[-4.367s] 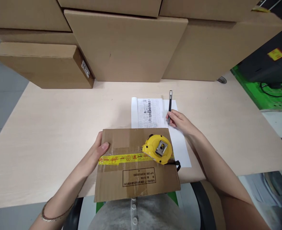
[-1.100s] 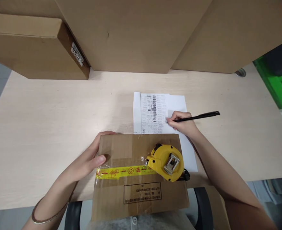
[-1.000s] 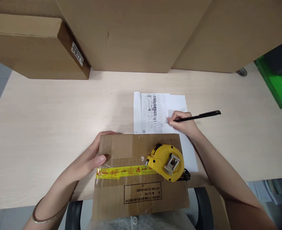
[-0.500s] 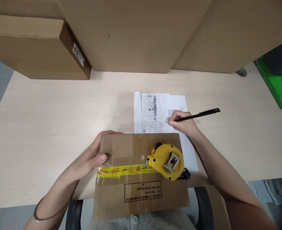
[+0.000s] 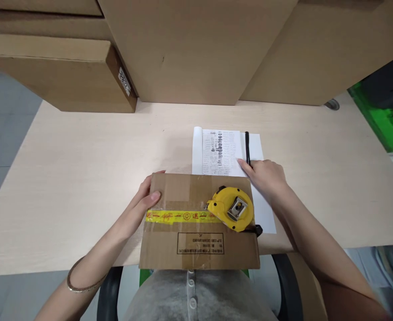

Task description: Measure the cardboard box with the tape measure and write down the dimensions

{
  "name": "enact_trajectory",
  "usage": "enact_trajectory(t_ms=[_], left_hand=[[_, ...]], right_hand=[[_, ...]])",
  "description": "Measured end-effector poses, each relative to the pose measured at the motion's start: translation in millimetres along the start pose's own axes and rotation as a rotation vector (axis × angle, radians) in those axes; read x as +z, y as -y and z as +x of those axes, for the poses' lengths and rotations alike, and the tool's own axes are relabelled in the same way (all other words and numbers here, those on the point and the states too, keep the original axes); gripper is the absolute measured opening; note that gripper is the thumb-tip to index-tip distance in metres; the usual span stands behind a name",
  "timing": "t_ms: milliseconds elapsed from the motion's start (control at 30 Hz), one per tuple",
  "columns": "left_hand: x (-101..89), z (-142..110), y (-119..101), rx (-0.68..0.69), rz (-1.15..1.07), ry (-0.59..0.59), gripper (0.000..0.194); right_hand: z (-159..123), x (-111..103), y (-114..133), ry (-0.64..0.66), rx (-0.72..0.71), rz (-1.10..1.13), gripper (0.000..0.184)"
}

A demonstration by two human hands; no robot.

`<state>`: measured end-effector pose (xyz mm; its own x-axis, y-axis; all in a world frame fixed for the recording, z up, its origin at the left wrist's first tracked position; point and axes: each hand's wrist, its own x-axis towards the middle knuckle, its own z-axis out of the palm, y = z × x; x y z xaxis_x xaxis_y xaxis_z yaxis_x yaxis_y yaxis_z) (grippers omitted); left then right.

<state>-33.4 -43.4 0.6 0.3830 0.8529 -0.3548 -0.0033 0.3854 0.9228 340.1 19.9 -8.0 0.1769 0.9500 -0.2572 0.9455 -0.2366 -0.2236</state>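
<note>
A taped cardboard box (image 5: 169, 243) is tilted against the table's near edge, in front of my body. My left hand (image 5: 143, 203) grips its left edge, thumb on the top face, with the other fingers mostly hidden behind it. On the box's right part rests a yellow tape measure (image 5: 226, 207) with a black strap. My right hand (image 5: 266, 176) is over the paper beside the box's far right corner, closed around a black pen (image 5: 247, 147) that points away from me. The pen's near part is hidden by the hand. Under them lies a notebook (image 5: 225, 154) with handwritten columns, its near part covered by the box.
Large cardboard boxes (image 5: 196, 53) stand along the table's far side, with a smaller labelled box (image 5: 79, 84) at the far left. A green surface (image 5: 377, 120) with a black item is at the right. Black chair armrests (image 5: 286, 285) flank my body.
My right hand has left its writing grip, and the pen has swung from pointing right to pointing away. The box and tape measure have shifted away from me, with my left hand still on the box.
</note>
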Motion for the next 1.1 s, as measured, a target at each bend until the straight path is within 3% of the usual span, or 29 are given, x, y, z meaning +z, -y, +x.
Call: enact_trajectory(t_ms=[133, 233, 333, 400, 467, 600, 733, 900, 1000, 1100], left_hand=[[10.1, 6, 3, -0.04, -0.057, -0.176, 0.064], [8.8, 7, 7, 0.086, 0.005, -0.247, 0.07], [-2.2, 4, 12, 0.405, 0.128, -0.245, 0.065], [-10.2, 3, 15, 0.564, 0.193, -0.15, 0.053], [-15.3, 3, 17, 0.587, 0.238, -0.027, 0.05], [-15.1, 8, 20, 0.497, 0.171, 0.115, 0.057], [-12.0, 11, 18, 0.439, 0.107, 0.138, 0.07], [-14.1, 11, 15, 0.385, 0.07, 0.131, 0.083], [-17.1, 11, 15, 0.357, 0.04, 0.129, 0.082], [-21.5, 11, 12, 0.408, 0.139, 0.176, 0.066]], right_hand=[[-13, -3, 15, -0.005, 0.068, -0.192, 0.052], [-34, -16, 21, -0.139, 0.065, -0.168, 0.056], [-69, -31, 26, -0.394, -0.235, 0.059, 0.07], [-93, -36, 32, -0.457, -0.503, 0.08, 0.076], [-112, -35, 40, -0.446, -0.657, 0.022, 0.071], [-128, -29, 57, -0.36, -0.746, 0.189, 0.056], [-133, -35, 82, -0.232, -0.779, 0.428, 0.042], [-127, -42, 139, -0.036, -0.999, 0.435, 0.032], [-121, -36, 161, 0.013, -1.068, 0.34, 0.036], [-120, -34, 159, 0.018, -1.043, 0.332, 0.041]])
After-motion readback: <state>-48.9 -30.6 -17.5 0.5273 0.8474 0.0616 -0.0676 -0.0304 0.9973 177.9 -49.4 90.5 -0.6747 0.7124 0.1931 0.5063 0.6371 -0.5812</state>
